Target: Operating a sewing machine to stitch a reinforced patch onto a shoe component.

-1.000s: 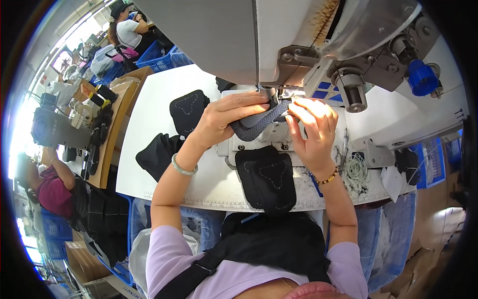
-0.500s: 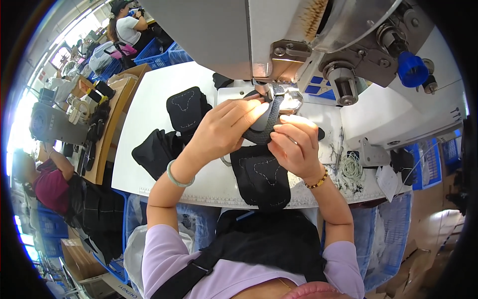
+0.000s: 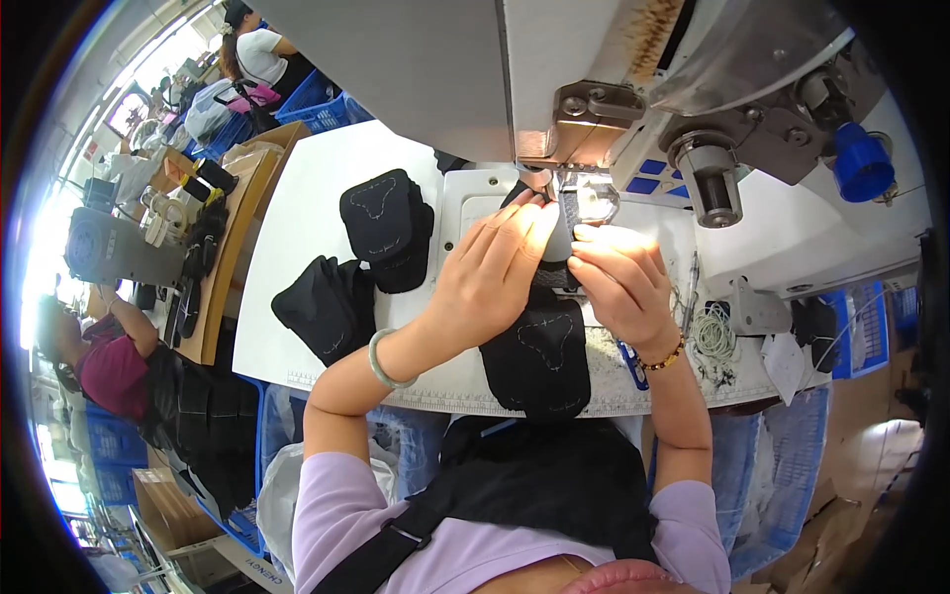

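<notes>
A black fabric piece with a white chalk outline lies on the white sewing table, hanging over the near edge. My left hand presses flat on its upper end, fingertips at the sewing machine's presser foot. My right hand pinches the dark strip of fabric just right of the needle. Both hands hold the work under the grey sewing machine head.
A stack of black chalk-marked pieces and a crumpled black piece lie left on the table. White thread coils and scissors sit to the right. Another person sits at far left beside a wooden bench; blue crates stand behind.
My view has moved closer to the machine. Both hands have slid the fabric forward under the presser foot, with the left hand now flatter on the piece.
</notes>
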The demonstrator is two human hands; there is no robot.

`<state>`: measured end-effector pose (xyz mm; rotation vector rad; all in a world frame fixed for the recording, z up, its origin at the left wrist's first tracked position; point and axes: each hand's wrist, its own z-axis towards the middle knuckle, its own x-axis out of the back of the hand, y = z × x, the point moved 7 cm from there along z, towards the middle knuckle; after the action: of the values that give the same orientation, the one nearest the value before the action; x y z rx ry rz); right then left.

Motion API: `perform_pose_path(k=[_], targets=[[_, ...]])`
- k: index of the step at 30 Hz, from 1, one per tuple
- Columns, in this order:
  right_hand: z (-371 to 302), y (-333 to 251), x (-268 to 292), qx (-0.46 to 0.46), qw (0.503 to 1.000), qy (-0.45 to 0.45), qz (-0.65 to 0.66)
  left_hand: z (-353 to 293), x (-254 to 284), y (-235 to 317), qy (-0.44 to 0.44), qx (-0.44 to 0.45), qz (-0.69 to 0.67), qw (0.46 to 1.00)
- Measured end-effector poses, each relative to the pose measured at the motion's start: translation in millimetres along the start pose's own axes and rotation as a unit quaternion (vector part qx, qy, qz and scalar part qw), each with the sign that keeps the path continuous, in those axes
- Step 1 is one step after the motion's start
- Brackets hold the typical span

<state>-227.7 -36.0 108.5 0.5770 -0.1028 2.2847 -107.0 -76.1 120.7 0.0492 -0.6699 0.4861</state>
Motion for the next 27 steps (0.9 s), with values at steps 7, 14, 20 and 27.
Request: perform_pose_path(k=[7, 14, 20, 27], targets=[[0.2, 2.6, -2.3, -0.027, 0.999, -0.015, -0.009, -6.4, -7.7, -11.9, 0.04, -0.004, -0.022, 0.999], [3.4, 7.4, -4.0, -0.059, 0.998, -0.017, -0.019, -5.0, -13.2, -21.9, 0.055, -0.02, -0.04, 0.998], [8.2, 9.5, -6.5, -0.075, 0.996, -0.021, -0.045, -5.1, -18.0, -30.4, 0.072, -0.015, -0.058, 0.996], [4.9, 12.0, -10.5, -0.127, 0.989, -0.029, -0.071, -3.8, -22.1, -38.3, 0.074, -0.001, -0.066, 0.995]])
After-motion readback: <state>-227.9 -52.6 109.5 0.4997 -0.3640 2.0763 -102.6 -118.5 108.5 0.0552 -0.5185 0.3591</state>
